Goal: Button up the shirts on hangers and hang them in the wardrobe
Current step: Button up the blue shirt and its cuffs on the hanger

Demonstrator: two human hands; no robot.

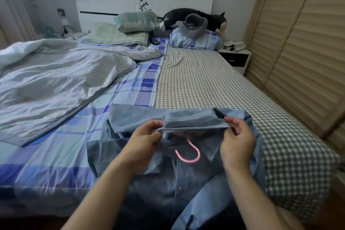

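A blue denim shirt (168,183) lies on the near edge of the bed, its button placket running toward me. The pink hook of a hanger (188,153) pokes out at the neck. My left hand (143,140) pinches the left end of the shirt's collar (194,123). The collar's right end is pinched by my right hand (237,140). Between the two hands the collar is stretched flat and lifted a little above the hanger hook. Most of the hanger is hidden inside the shirt.
The bed (196,80) has a check sheet on the right and a blue plaid sheet on the left, with a crumpled white duvet (56,80). Pillows and a plush toy (196,18) lie at the headboard. Slatted wardrobe doors (302,52) stand on the right, beside a nightstand (235,58).
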